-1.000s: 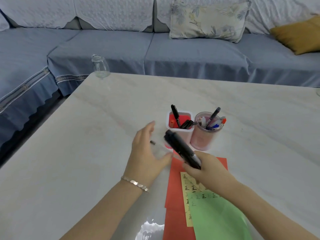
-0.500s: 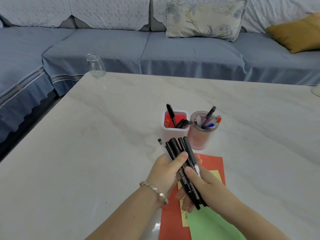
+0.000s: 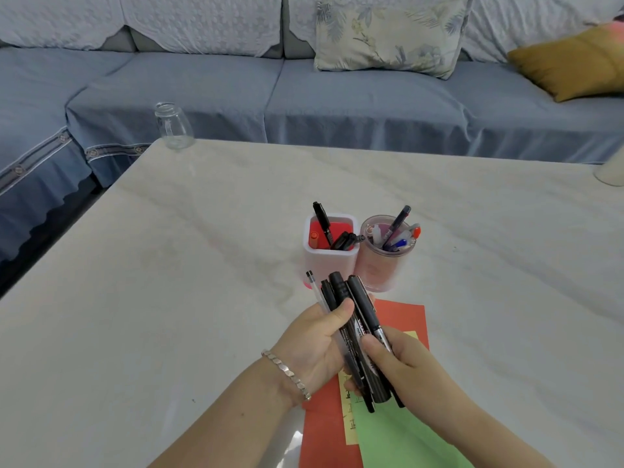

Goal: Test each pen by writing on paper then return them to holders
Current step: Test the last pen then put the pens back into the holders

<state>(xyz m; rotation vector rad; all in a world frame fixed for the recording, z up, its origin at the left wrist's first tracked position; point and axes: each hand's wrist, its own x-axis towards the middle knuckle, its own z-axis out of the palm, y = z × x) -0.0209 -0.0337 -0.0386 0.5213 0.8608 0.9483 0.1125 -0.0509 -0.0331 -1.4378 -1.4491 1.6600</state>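
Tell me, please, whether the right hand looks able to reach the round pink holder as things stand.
Probably yes: the round pink holder stands close ahead with nothing standing between, though the right hand pinches a black marker in the bundle the left hand holds.

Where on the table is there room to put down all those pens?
The widest bare patch of table lies left of the white holder and the left hand holding the pens, back to the glass jar. More bare marble lies right of the pink holder. Crowded: around the holders and coloured papers.
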